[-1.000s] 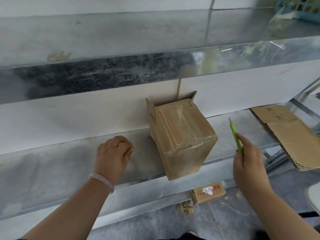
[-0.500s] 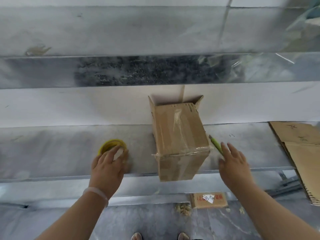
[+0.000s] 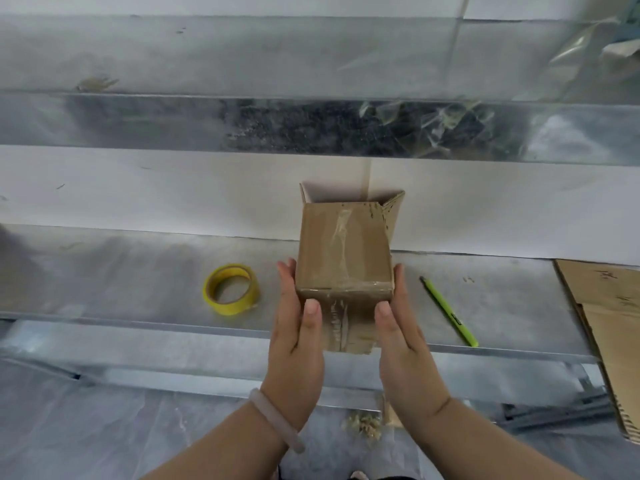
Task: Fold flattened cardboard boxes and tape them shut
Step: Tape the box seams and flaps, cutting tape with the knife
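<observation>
A small brown cardboard box (image 3: 343, 249) lies on its side on the metal shelf (image 3: 131, 271), its near end sealed with clear tape and its far end flaps open toward the wall. My left hand (image 3: 298, 327) presses its left side and my right hand (image 3: 398, 327) its right side, thumbs on the taped near face. A yellow tape roll (image 3: 231, 289) lies on the shelf left of the box. To the right of the box a green utility knife (image 3: 448, 310) rests on the shelf.
Flattened cardboard sheets (image 3: 609, 313) are stacked at the shelf's right end. An upper metal shelf (image 3: 242, 129) overhangs, with crumpled clear tape (image 3: 426, 123) stuck to its front. The floor below holds scraps (image 3: 362, 426).
My left hand left the tape roll and my right hand put down the green knife; both hands moved inward and now clasp the box's sides.
</observation>
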`<action>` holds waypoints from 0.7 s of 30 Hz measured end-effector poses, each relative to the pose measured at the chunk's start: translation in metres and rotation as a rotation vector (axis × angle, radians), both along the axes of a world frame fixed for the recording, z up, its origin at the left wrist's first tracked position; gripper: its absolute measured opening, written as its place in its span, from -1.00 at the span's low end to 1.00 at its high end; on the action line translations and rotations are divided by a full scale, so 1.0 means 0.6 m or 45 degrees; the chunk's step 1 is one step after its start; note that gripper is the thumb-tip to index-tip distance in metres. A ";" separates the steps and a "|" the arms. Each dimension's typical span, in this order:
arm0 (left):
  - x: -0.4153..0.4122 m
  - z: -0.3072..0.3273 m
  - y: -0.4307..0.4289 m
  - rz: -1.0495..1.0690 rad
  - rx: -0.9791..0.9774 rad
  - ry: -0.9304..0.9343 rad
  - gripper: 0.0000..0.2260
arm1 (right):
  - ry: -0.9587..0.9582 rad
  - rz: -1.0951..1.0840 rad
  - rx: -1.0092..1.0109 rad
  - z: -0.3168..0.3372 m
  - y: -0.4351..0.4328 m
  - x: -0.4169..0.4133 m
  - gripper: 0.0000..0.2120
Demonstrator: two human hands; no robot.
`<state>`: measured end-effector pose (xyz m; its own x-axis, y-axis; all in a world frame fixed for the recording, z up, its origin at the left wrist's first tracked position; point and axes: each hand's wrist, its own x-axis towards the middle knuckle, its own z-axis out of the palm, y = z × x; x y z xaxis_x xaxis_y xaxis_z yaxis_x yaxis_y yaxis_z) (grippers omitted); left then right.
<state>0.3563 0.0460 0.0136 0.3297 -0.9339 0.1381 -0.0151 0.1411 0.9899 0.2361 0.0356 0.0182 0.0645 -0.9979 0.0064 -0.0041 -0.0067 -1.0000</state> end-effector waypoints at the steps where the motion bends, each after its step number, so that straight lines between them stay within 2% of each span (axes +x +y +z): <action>1: -0.003 0.007 -0.002 0.050 0.042 0.050 -0.51 | -0.032 -0.027 0.023 0.007 -0.003 0.002 -0.44; 3: -0.011 0.015 -0.016 0.107 0.103 0.167 -0.48 | -0.033 -0.078 0.044 0.014 -0.018 0.013 -0.44; 7: -0.021 0.011 -0.054 0.311 0.160 -0.075 -0.39 | 0.119 -0.284 0.112 0.019 -0.048 0.036 -0.36; 9: -0.024 0.011 -0.065 0.385 0.160 -0.137 -0.44 | 0.093 -0.347 0.124 0.019 -0.058 0.040 -0.48; 12: -0.030 0.008 -0.067 0.367 0.133 -0.192 -0.52 | 0.007 -0.404 0.128 0.020 -0.063 0.035 -0.81; 13: -0.031 0.007 -0.065 0.357 0.111 -0.218 -0.53 | -0.015 -0.420 0.121 0.021 -0.063 0.031 -0.85; 18: -0.026 -0.010 -0.062 0.328 -0.017 -0.355 -0.40 | -0.059 -0.437 0.069 0.015 -0.054 0.024 -0.70; 21: -0.024 -0.025 -0.060 0.319 -0.057 -0.358 -0.42 | -0.116 -0.379 0.068 0.006 -0.049 0.022 -0.64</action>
<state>0.3421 0.0100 -0.0011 0.4902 -0.8202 0.2949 -0.3248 0.1421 0.9351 0.2491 0.0062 0.0217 -0.2293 -0.9718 -0.0544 0.0915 0.0341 -0.9952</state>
